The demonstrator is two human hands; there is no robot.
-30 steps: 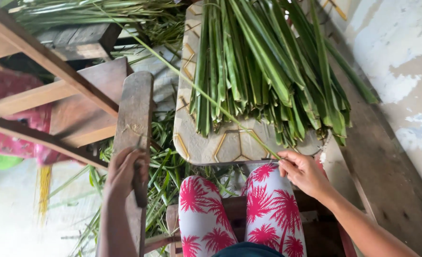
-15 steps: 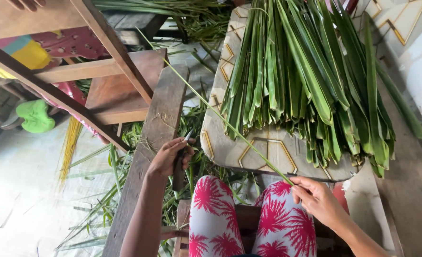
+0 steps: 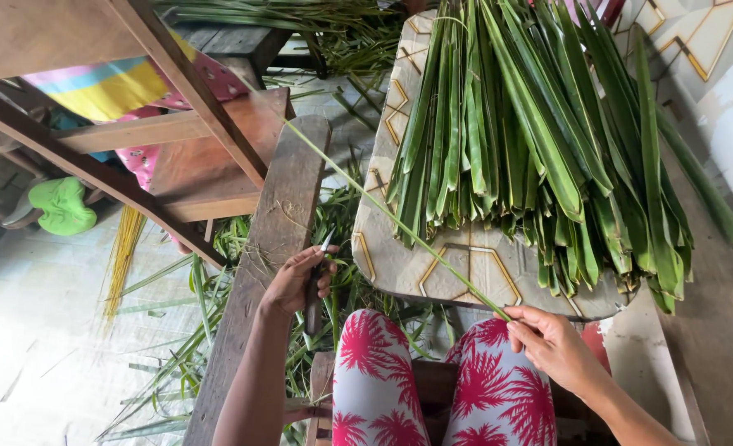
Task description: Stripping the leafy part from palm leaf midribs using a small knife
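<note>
Still gripping, left hand [image 3: 294, 281] keeps knife [image 3: 315, 285], right hand [image 3: 548, 343] keeps leaf strip [image 3: 391, 216]

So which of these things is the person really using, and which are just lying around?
In use:
- left hand holding a small knife
- right hand pinching a long thin leaf strip
- pile of green leaves on the patterned board

Lying about:
- leaf scraps on the floor
- green cloth
- yellow bundle of thin sticks
- wooden plank
</note>
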